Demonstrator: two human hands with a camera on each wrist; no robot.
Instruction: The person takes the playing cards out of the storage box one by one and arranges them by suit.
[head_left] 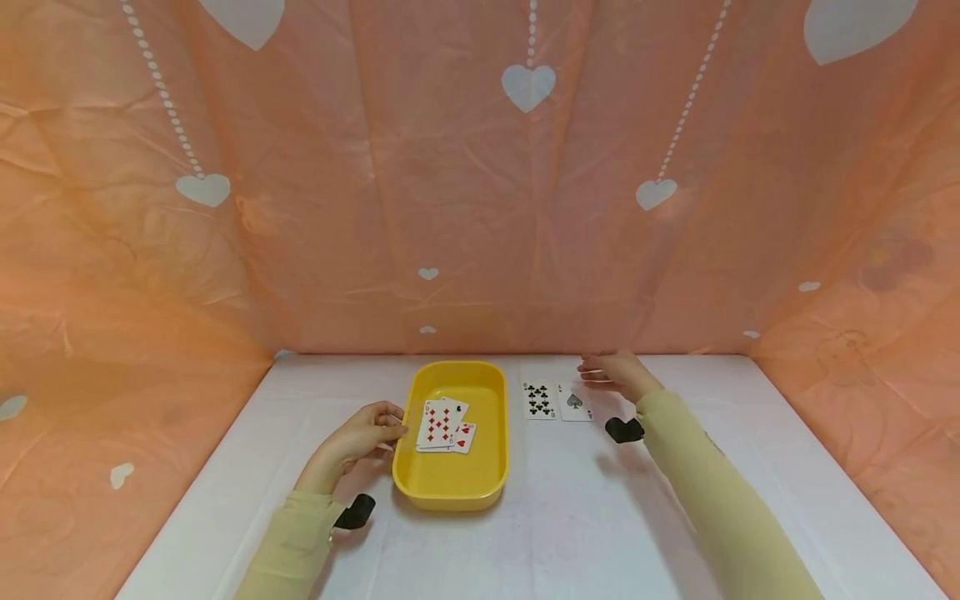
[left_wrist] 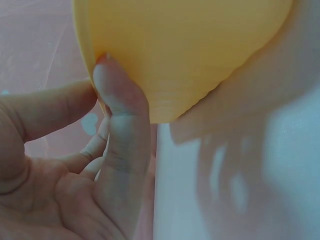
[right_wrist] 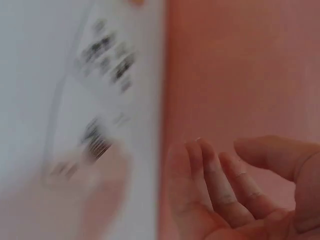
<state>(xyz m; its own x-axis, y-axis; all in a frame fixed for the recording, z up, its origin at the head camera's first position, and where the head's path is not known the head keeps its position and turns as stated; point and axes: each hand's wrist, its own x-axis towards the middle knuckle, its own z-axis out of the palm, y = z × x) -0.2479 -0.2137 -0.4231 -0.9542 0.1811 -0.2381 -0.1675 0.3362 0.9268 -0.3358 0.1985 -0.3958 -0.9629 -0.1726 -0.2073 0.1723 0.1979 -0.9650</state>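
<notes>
A yellow plastic tray [head_left: 452,482] stands on the table, with several playing cards [head_left: 437,423] in a loose overlapping pile inside. A diamonds card lies on top, and a hearts card shows beneath it. My left hand [head_left: 369,433] pinches the tray's left rim between thumb and finger, as the left wrist view shows up close. Right of the tray, a clubs card [head_left: 539,402] and an ace of spades [head_left: 575,403] lie face up side by side. My right hand [head_left: 617,373] hovers by the ace's far right side, fingers loosely bent around nothing; both cards are blurred in the right wrist view.
A white cloth covers the table [head_left: 600,533]. An orange curtain [head_left: 480,208] with white hearts hangs along the back edge and both sides. Each wrist carries a small black camera mount.
</notes>
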